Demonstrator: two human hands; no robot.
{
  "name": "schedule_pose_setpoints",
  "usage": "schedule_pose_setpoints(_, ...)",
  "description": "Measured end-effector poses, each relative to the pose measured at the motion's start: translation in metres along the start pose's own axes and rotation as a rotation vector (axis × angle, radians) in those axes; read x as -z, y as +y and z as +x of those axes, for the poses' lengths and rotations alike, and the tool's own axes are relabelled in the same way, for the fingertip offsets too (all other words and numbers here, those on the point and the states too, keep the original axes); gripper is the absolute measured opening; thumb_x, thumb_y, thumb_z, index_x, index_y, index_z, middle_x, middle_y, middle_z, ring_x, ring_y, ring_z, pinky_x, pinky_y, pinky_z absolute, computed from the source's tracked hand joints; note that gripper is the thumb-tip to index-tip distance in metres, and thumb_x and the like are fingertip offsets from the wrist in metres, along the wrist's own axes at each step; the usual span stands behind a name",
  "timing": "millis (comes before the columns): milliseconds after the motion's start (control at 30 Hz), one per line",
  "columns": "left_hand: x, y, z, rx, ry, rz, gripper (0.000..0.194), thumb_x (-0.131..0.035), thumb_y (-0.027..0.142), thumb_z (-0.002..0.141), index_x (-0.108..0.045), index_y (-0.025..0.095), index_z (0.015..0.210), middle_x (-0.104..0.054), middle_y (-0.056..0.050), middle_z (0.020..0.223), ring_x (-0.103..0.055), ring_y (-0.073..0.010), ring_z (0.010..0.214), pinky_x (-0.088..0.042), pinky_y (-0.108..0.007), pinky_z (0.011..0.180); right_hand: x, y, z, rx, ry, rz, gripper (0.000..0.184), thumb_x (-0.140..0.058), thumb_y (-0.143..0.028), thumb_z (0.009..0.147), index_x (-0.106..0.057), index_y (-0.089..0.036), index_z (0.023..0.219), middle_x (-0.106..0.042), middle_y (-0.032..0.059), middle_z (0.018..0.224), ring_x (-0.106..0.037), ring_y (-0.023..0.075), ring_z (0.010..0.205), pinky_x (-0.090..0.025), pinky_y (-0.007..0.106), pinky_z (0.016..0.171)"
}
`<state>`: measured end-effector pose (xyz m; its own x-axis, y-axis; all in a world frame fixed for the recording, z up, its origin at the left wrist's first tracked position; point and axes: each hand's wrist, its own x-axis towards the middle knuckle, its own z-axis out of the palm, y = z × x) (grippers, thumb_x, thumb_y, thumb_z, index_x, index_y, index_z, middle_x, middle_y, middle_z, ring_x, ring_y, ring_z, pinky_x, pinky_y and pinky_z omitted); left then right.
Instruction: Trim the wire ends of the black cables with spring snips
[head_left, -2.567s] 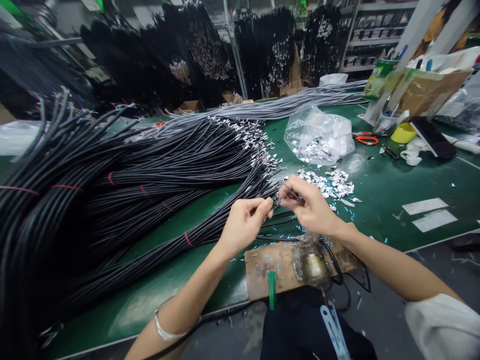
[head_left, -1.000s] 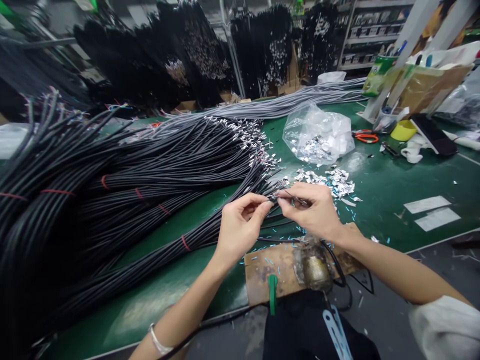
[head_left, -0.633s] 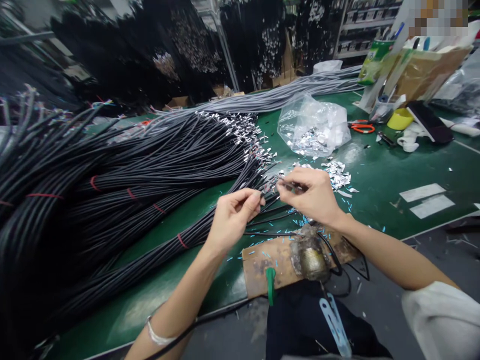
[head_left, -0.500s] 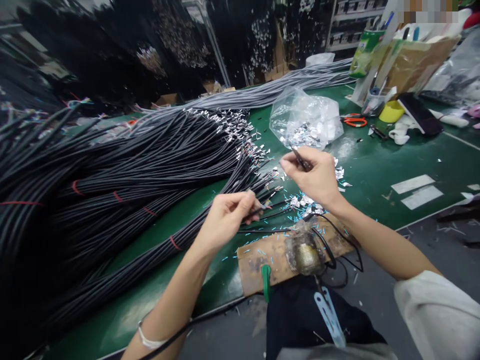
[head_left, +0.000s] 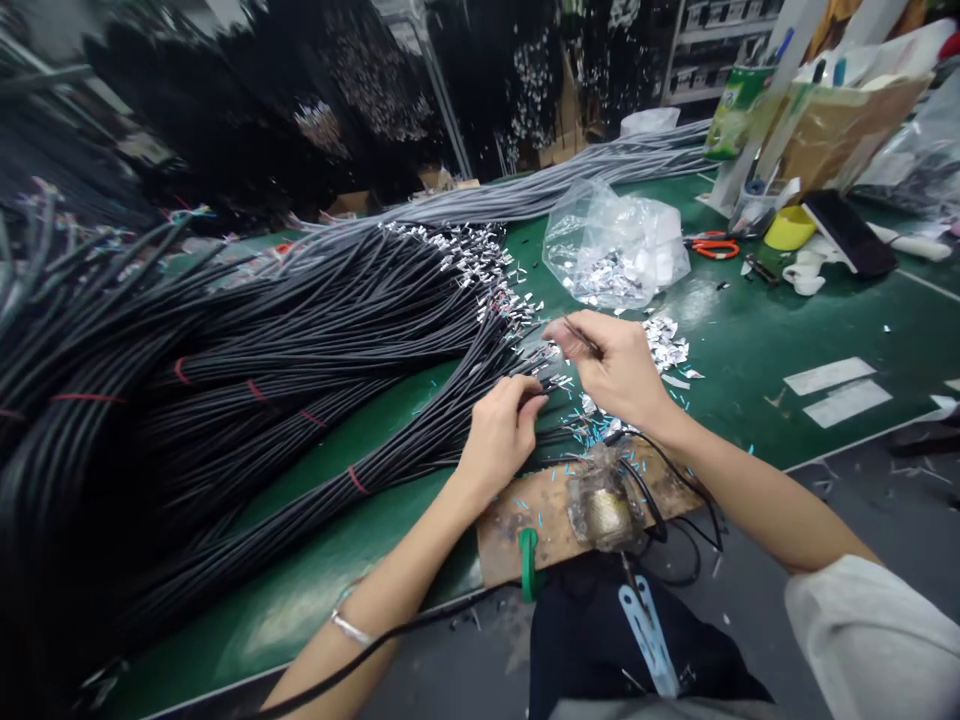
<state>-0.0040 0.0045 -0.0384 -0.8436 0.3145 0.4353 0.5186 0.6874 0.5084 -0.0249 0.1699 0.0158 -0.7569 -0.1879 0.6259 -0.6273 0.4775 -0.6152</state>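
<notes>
My left hand (head_left: 501,428) is closed at the stripped ends of the black cables (head_left: 420,430), thumb and fingers pinched on one cable whose tip is mostly hidden. Above and to the right, my right hand (head_left: 619,365) grips dark tweezers (head_left: 583,338), their tips pointing up and left. The two hands are a short way apart. Below them, a metal device wrapped in clear film (head_left: 606,512) sits on a brown board (head_left: 517,545), with small blue bits of insulation (head_left: 592,428) strewn around it.
Thick bundles of black cables (head_left: 247,330) with red ties cover the left of the green table (head_left: 757,340). Farther back lie a clear bag of foil scraps (head_left: 619,250), orange-handled scissors (head_left: 714,247) and a dark phone (head_left: 847,232). A green clamp (head_left: 529,565) grips the board's edge.
My left hand has moved right and up, to the ends of the cable bundle. My right hand, still holding the tweezers, has shifted slightly left and down. The view has moved a little.
</notes>
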Motion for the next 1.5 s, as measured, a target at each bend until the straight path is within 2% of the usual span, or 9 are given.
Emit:
schedule_pose_setpoints(100,0.022,0.010,-0.003,0.014,0.192,-0.070,0.012,-0.055,0.019,0.086,-0.063,0.017,0.095,-0.062,-0.003,0.084,-0.059,-0.0127,0.075,-0.047,-0.024,0.068,-0.001,-0.002,-0.002,-0.011,-0.006,0.040,0.014,-0.057,-0.022,0.085,-0.069,-0.015,0.083,-0.062,0.0017,0.071,-0.051,0.0104,0.062,-0.037,0.024,0.059)
schedule_pose_setpoints(200,0.035,0.016,-0.006,0.011,0.266,-0.091,0.010,-0.058,0.020,0.085,-0.066,0.017,0.089,-0.061,-0.002,0.077,-0.056,-0.0111,0.068,-0.045,-0.022,0.062,-0.004,-0.005,-0.004,-0.068,-0.057,0.220,0.015,-0.061,-0.026,0.082,-0.069,-0.014,0.079,-0.064,0.0020,0.071,-0.051,0.0095,0.060,-0.037,0.023,0.056)
schedule_pose_setpoints(467,0.038,0.016,-0.009,-0.024,0.240,-0.114,0.015,-0.051,0.017,0.088,-0.066,0.014,0.086,-0.063,-0.003,0.073,-0.057,-0.0104,0.064,-0.044,-0.022,0.060,-0.005,-0.011,-0.005,-0.137,-0.111,0.379,0.022,-0.061,-0.032,0.082,-0.067,-0.013,0.073,-0.058,-0.0009,0.062,-0.044,0.0070,0.054,-0.033,0.022,0.050)
schedule_pose_setpoints(633,0.039,0.020,-0.013,-0.069,0.282,-0.050,0.033,-0.048,0.012,0.089,-0.056,0.017,0.120,-0.062,0.000,0.071,-0.057,-0.0093,0.062,-0.045,-0.020,0.061,-0.009,-0.010,-0.007,-0.128,-0.126,0.359,0.021,-0.061,-0.033,0.082,-0.066,-0.014,0.073,-0.057,-0.0012,0.061,-0.043,0.0074,0.054,-0.033,0.022,0.049)
schedule_pose_setpoints(733,0.039,0.021,-0.013,-0.111,0.284,0.010,0.034,-0.047,0.011,0.089,-0.059,0.019,0.120,-0.062,0.000,0.070,-0.056,-0.0089,0.061,-0.044,-0.020,0.059,-0.010,-0.010,-0.009,-0.104,-0.116,0.337,0.021,-0.059,-0.032,0.084,-0.066,-0.014,0.075,-0.059,-0.0002,0.064,-0.045,0.0082,0.056,-0.035,0.023,0.051)
schedule_pose_setpoints(867,0.041,0.021,-0.012,0.020,0.252,-0.088,0.020,-0.049,0.018,0.089,-0.066,0.014,0.098,-0.063,-0.003,0.072,-0.056,-0.0093,0.060,-0.043,-0.020,0.055,-0.012,-0.013,-0.012,-0.066,-0.072,0.282,0.020,-0.058,-0.030,0.085,-0.068,-0.015,0.077,-0.063,0.0003,0.065,-0.048,0.0078,0.054,-0.037,0.022,0.049)
schedule_pose_setpoints(1133,0.055,0.028,-0.004,0.334,0.030,-0.593,0.031,-0.050,0.037,0.088,-0.057,0.013,0.068,-0.045,0.004,0.048,-0.037,-0.0039,0.036,-0.028,-0.017,0.036,-0.013,-0.009,-0.021,0.378,-0.022,-0.087,0.030,-0.050,-0.015,0.089,-0.064,-0.013,0.115,-0.072,0.0031,0.076,-0.062,0.0097,0.061,-0.046,0.022,0.058)
schedule_pose_setpoints(1333,0.059,0.028,-0.001,0.402,-0.072,-0.756,0.045,-0.056,0.049,0.082,-0.047,0.015,0.054,-0.041,0.005,0.043,-0.033,-0.0031,0.035,-0.027,-0.017,0.036,-0.013,-0.008,-0.022,0.323,-0.084,-0.061,0.038,-0.048,-0.013,0.087,-0.061,-0.017,0.122,-0.073,0.0019,0.076,-0.059,0.0086,0.054,-0.047,0.022,0.055)
schedule_pose_setpoints(1500,0.055,0.024,0.000,0.442,0.021,-0.789,0.036,-0.059,0.047,0.081,-0.055,0.014,0.068,-0.044,0.005,0.049,-0.033,-0.0030,0.036,-0.025,-0.017,0.036,-0.014,-0.015,-0.022,0.236,-0.033,0.055,0.030,-0.052,-0.018,0.087,-0.068,-0.019,0.112,-0.074,0.0019,0.074,-0.055,0.0079,0.046,-0.045,0.021,0.049)
